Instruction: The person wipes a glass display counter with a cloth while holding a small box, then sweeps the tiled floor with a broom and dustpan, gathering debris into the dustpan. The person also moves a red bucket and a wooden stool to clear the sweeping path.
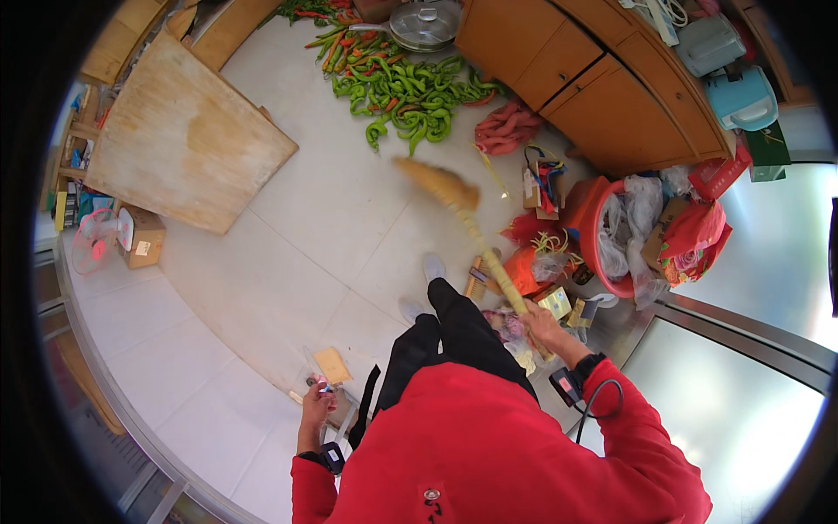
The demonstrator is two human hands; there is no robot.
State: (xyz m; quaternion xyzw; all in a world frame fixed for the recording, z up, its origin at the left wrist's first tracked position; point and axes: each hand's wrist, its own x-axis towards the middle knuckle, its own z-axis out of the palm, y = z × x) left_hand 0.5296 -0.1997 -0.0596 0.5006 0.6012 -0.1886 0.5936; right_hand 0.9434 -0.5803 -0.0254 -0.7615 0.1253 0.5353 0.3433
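Observation:
My right hand [546, 327] grips the handle of a straw broom [488, 252] on the right side of my body. The blurred broom head [442, 185] is over the tiled floor, below a spread of green peppers [419, 92]. At my left side, the fingers of my left hand [319, 403] are closed around a small pink and blue thing [324, 388], too small to name. Just beyond those fingers is a flat tan piece [332, 365], perhaps cardboard. A short wooden-backed brush [476, 276] lies beside my right foot, partly behind the broom handle.
A wooden board [190, 131] stands at the left, above a pink fan [95, 245] and a cardboard box [145, 239]. A lidded pan [425, 26] sits behind the peppers. To the right are a wooden cabinet [609, 98], a red net bag [507, 128] and a red tub [592, 242] holding plastic bags.

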